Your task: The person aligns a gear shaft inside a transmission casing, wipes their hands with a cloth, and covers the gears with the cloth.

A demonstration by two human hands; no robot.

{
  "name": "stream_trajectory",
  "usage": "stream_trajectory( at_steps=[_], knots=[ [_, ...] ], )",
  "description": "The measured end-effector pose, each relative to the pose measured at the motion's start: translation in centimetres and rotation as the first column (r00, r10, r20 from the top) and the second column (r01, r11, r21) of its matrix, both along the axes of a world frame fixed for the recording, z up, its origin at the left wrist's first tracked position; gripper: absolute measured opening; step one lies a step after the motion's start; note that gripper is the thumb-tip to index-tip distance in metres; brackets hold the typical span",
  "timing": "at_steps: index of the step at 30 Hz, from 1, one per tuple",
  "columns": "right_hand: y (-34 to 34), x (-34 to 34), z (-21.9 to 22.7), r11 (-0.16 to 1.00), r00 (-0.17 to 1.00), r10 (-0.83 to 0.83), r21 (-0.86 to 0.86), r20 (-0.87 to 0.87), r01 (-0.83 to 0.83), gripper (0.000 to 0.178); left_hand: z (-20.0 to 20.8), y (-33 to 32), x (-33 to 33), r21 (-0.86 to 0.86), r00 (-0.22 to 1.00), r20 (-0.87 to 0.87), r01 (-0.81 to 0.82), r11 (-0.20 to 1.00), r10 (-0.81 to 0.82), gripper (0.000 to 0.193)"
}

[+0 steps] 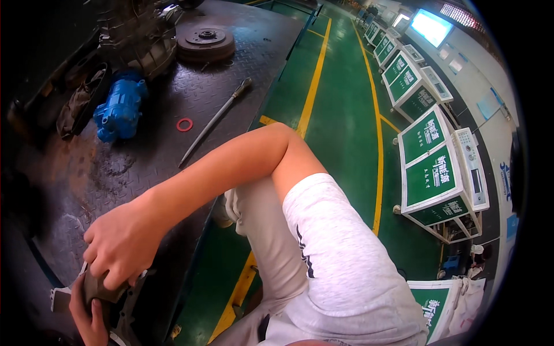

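Evidently, at the frame's lower left, the right hand (126,243) grips a grey-brown piece (104,289) beside a metal casting (126,313), the left hand (89,320) touching the piece with closure unclear; the casting is probably heavy and stiff, best held by its outer edges.

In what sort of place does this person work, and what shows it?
Probably a mechanical repair or training workshop: a blue motor-like unit and a round metal part lie on a metal bench, and wheeled cabinets line a green floor with yellow stripes.
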State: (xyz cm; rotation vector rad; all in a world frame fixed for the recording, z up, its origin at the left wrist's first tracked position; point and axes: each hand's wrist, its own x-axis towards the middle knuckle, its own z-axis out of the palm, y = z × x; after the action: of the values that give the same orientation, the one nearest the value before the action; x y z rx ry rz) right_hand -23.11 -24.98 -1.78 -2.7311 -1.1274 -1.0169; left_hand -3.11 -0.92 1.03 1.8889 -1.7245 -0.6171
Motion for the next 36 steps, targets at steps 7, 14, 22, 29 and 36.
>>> stream_trajectory(
  at_steps=[7,14,22,29,36],
  knots=[
    [-0.1,0.7,-1.1,0.993,0.980,-0.073,0.077,-0.186,0.089,0.034,0.3,-0.1,0.1,0.043,0.999,0.035,0.001,0.999,-0.003,0.055],
    [2.4,2.8,-5.6,0.848,0.954,-0.301,0.459,0.008,0.264,0.061,-0.9,0.2,0.4,0.064,0.991,0.116,-0.076,0.995,0.069,0.062],
    [3.1,2.5,-5.6,0.803,0.911,-0.307,0.439,-0.277,0.404,0.070,-2.0,0.5,0.9,0.021,0.940,0.329,-0.101,0.995,0.089,0.065],
    [3.5,4.0,-5.6,0.877,0.979,-0.203,0.444,-0.005,0.184,0.074,-0.4,-0.1,-0.2,-0.059,0.954,0.298,0.005,0.998,0.013,0.057],
    [2.1,4.1,-6.9,0.880,0.994,-0.036,0.467,-0.108,0.083,0.060,-0.8,-0.1,0.0,-0.099,0.958,0.286,0.046,0.994,-0.015,0.058]
  ],
)
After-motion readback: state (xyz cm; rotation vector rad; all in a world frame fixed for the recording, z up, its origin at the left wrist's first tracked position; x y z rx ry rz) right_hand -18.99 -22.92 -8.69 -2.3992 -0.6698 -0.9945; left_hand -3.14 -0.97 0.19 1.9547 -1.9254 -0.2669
